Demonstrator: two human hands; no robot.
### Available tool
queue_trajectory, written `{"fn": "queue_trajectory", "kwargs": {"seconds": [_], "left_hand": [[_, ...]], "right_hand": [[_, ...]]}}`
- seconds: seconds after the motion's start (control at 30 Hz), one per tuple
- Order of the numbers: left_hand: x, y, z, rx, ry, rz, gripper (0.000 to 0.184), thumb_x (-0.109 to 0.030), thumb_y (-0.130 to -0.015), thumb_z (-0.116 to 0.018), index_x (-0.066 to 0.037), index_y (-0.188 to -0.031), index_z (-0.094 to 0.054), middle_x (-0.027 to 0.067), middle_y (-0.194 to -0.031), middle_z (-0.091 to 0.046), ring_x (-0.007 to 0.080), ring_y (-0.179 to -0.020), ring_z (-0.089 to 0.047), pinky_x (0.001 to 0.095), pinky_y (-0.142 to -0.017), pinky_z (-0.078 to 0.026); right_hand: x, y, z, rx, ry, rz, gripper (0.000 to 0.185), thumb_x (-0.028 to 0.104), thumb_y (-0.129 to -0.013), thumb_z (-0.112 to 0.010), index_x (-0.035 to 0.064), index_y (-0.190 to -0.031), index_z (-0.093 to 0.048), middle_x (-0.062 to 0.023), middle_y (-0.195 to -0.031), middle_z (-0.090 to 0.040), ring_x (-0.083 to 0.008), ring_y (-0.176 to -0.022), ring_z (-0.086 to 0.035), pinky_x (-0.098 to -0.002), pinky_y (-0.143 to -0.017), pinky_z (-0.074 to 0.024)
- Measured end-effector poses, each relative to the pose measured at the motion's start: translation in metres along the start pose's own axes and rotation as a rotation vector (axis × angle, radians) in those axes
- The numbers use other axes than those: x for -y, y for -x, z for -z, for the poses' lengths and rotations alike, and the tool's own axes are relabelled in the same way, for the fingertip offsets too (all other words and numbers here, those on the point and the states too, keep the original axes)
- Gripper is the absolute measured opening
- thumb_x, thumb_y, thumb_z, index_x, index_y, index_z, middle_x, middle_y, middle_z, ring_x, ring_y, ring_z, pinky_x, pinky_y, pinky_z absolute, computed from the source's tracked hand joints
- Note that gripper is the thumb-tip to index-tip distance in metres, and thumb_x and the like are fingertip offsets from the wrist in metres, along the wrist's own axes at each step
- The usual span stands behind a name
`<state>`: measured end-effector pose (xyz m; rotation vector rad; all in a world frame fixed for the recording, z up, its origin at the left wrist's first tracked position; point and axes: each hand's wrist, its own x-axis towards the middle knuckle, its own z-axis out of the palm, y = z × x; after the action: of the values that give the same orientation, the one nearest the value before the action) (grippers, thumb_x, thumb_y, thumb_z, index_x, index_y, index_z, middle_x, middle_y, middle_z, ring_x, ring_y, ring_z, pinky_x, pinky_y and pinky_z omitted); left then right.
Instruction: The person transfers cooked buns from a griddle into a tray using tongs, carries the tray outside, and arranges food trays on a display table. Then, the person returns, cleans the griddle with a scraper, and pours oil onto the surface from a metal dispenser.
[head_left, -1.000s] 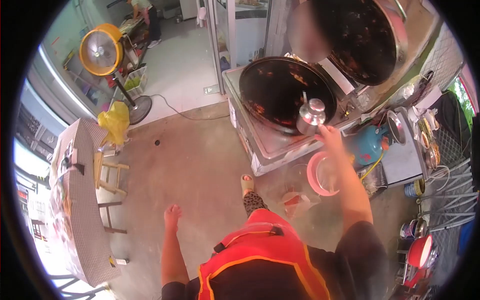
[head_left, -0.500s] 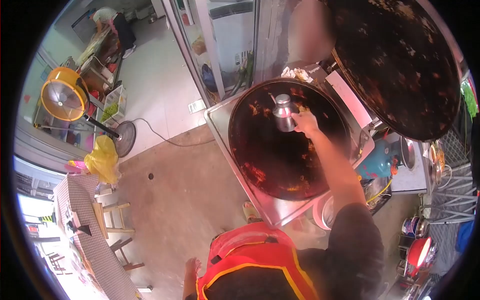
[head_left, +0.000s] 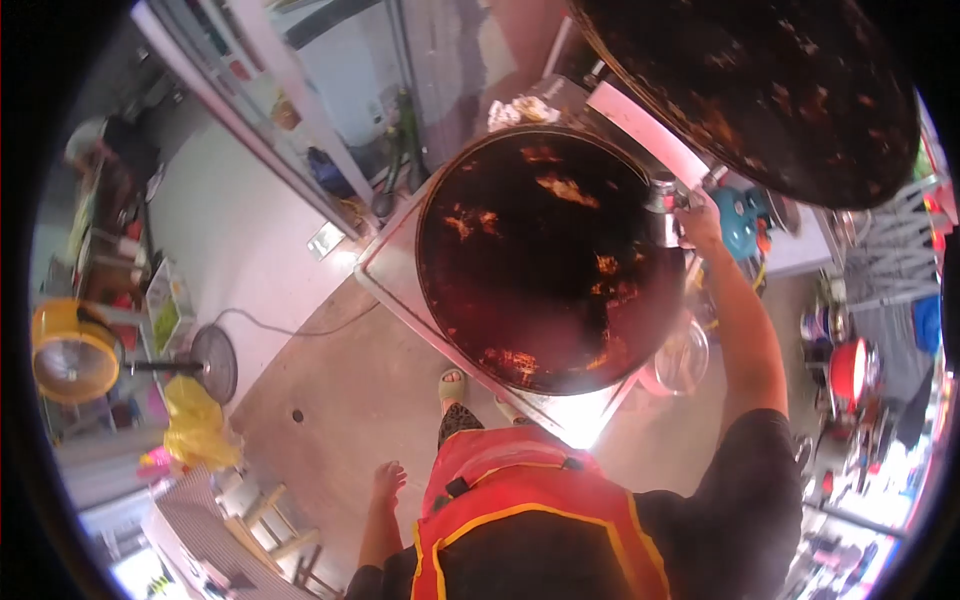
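Note:
My right hand (head_left: 700,222) is closed around a small shiny steel oil pot (head_left: 663,212). I hold the pot over the right edge of a large round black griddle (head_left: 540,270), whose surface has rusty brown patches. A matching round lid (head_left: 760,90) stands raised behind the griddle on the right. My left hand (head_left: 390,478) hangs beside my red apron (head_left: 520,470), fingers loosely apart, with nothing in it.
A teal gas cylinder (head_left: 738,222) stands right of the griddle. At left are a yellow fan (head_left: 75,350), a yellow plastic bag (head_left: 195,425) and a wooden stool (head_left: 265,525). Another person (head_left: 105,140) bends over at far left. A red basin (head_left: 848,368) is at right.
My right hand has carried the oil pot from the griddle's upper middle to its right edge. My view has turned, and my left hand has risen slightly.

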<state>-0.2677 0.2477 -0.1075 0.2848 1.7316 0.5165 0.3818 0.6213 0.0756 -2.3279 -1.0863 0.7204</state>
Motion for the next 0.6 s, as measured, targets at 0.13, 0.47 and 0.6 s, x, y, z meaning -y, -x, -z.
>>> {"fn": "queue_trajectory", "kwargs": {"seconds": [0.13, 0.47, 0.6], "left_hand": [[-0.004, -0.083, 0.049, 0.171, -0.141, -0.064, 0.026, -0.029, -0.085, -0.043, -0.009, -0.101, -0.050, 0.0050, -0.093, -0.056, 0.0184, -0.084, -0.055, 0.0319, -0.072, -0.044], [-0.080, -0.216, 0.087, 0.221, -0.114, -0.031, 0.032, -0.036, -0.086, -0.037, -0.014, -0.104, -0.051, 0.0042, -0.106, -0.055, 0.0187, -0.097, -0.052, 0.0330, -0.085, -0.039], [-0.124, -0.161, 0.076, 0.227, -0.170, -0.104, 0.039, -0.040, -0.085, -0.042, -0.013, -0.112, -0.047, 0.0078, -0.111, -0.054, 0.0203, -0.100, -0.052, 0.0347, -0.085, -0.040]], "right_hand": [[-0.031, 0.073, 0.043, -0.017, 0.465, -0.032, 0.030, 0.030, -0.074, -0.056, 0.0016, -0.063, -0.056, -0.0098, -0.055, -0.056, -0.0232, -0.055, -0.061, -0.0364, -0.048, -0.0484], [-0.035, 0.246, 0.017, 0.502, 0.651, -0.042, 0.050, 0.049, -0.080, -0.043, 0.0079, -0.061, -0.063, -0.0033, -0.051, -0.057, -0.0113, -0.048, -0.058, -0.0259, -0.050, -0.0473], [0.034, 0.262, -0.036, 0.677, 0.787, 0.040, 0.034, 0.045, -0.077, -0.049, 0.0140, -0.077, -0.063, -0.0080, -0.068, -0.061, -0.0253, -0.066, -0.060, -0.0330, -0.057, -0.0469]]}}
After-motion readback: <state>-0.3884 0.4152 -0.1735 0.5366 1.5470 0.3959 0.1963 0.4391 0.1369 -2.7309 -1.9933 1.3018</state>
